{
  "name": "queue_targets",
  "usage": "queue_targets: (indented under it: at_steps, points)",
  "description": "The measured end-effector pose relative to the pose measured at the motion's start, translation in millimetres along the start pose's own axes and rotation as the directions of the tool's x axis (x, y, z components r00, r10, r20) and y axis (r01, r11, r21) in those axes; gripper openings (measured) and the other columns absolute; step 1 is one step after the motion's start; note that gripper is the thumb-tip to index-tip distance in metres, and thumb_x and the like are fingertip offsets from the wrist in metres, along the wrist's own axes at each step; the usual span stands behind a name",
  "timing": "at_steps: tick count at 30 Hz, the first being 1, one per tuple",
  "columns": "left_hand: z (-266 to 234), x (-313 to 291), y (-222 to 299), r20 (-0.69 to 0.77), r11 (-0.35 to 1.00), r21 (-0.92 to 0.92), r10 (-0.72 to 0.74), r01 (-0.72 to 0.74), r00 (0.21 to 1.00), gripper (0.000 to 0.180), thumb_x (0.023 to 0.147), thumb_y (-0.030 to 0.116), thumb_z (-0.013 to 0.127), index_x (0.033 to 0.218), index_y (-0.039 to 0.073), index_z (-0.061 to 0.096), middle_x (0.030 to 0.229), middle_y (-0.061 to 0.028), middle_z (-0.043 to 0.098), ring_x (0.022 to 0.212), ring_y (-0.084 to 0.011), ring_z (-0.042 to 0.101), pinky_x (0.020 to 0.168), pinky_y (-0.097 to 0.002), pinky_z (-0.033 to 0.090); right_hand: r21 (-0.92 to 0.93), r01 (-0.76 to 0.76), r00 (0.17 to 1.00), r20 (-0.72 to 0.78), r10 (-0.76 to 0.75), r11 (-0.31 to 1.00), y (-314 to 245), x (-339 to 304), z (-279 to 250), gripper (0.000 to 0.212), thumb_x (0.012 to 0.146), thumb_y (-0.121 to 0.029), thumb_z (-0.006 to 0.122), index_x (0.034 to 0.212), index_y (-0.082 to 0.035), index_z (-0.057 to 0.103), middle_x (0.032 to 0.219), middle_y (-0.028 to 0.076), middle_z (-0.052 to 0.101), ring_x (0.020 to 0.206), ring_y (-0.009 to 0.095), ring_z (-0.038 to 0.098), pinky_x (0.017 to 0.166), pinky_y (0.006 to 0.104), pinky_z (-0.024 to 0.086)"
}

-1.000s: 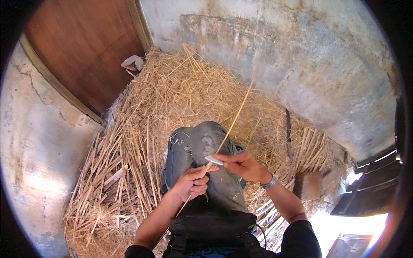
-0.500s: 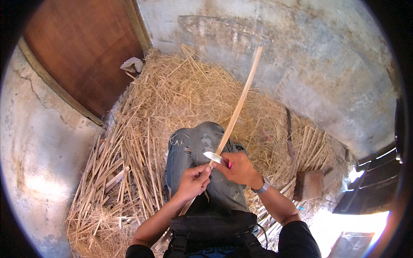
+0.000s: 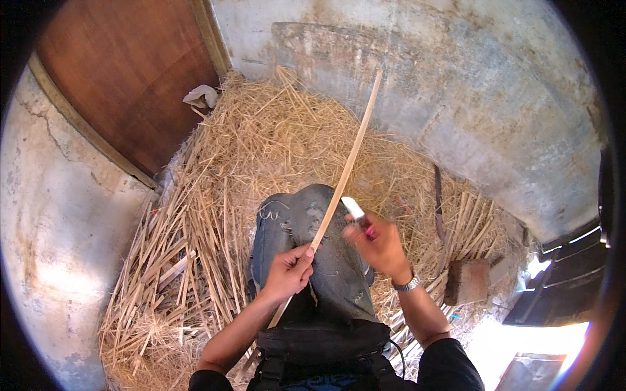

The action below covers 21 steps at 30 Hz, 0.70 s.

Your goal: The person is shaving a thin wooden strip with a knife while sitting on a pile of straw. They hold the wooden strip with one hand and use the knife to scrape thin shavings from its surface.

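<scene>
A long, thin, pale strip that looks like split bamboo (image 3: 350, 161) slants up and away over my knees, its far end in front of the wall. My left hand (image 3: 289, 272) is closed round its lower part, and the tail of the strip comes out below toward my lap. To the right of the strip, my right hand (image 3: 379, 246) grips a small knife by a pinkish handle. The short, bright knife blade (image 3: 353, 207) points up and left, apart from the strip. Motion blurs some right-hand fingers.
Shavings (image 3: 287, 124) cover the floor ahead. Split strips (image 3: 189, 260) lie heaped at the left, with more at the right. A wooden block (image 3: 467, 282) stands at the right. A stained wall (image 3: 456, 98) and a brown door panel (image 3: 130, 78) bound the space.
My right hand has moved up and right with the knife, off the strip. The strip's far end has swung slightly left. My left hand still grips it.
</scene>
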<state>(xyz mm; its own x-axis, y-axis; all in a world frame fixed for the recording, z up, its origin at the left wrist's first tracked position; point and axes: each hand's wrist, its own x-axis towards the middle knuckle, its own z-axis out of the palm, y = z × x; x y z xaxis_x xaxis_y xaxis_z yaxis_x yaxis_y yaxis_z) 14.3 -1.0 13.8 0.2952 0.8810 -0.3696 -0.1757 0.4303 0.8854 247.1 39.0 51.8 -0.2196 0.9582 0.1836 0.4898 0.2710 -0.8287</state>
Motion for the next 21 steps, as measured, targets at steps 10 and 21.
queue_targets:
  at_steps: [10, 21]
  points:
    - [7.1, -2.5, 1.5, 0.049, 0.998, 0.068, -0.012, 0.009, 0.999, 0.039, 0.109, 0.032, 0.053, 0.134, 0.003, 0.064, 0.061, 0.0047, 0.042, 0.048, -0.0039, 0.038, 0.043, -0.0227, 0.03, -0.212, -0.037, 0.981, -0.193, -0.004, 0.976, 22.6, 2.3, -12.4, 0.026, 0.106, -0.029, 0.053, 0.1, -0.007, 0.066, 0.062, 0.016, 0.06, 0.055, 0.035, 0.064, 0.049, 0.0437, 0.047]
    - [7.6, 7.6, -13.9, 0.091, 0.997, 0.071, 0.027, -0.034, 0.996, 0.039, 0.109, 0.032, 0.051, 0.127, 0.0, 0.065, 0.059, 0.0049, 0.037, 0.043, -0.0052, 0.035, 0.038, -0.0247, 0.027, -0.57, 0.1, 0.97, 0.239, 0.048, 0.816, 7.2, -13.7, 18.1, 0.04, 0.105, -0.044, 0.049, 0.091, -0.007, 0.056, 0.066, 0.017, 0.067, 0.059, 0.042, 0.066, 0.052, 0.054, 0.054]
